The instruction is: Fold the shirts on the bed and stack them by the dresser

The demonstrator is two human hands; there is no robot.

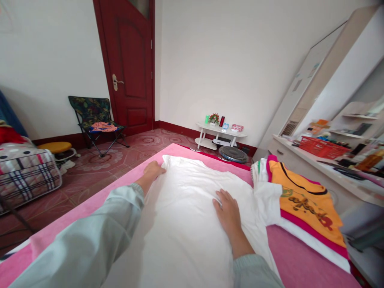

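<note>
A white garment (186, 208) lies spread flat on a pink bed sheet (93, 208). My left hand (153, 169) reaches to the garment's far left corner, its fingers curled onto the cloth edge. Flat on the middle of the garment rests my right hand (227, 208), palm down with fingers stretched out. Both arms wear pale grey-green sleeves. To the right, an orange shirt (306, 200) with dark print lies on top of pink and white clothes.
A dark red door (129, 64) stands ahead, with a folding chair (94, 120) beside it. A low white table (220, 134) with small items sits by the wall. A dresser (330, 160) holding a red basket is at right. A plaid bundle (27, 172) sits left.
</note>
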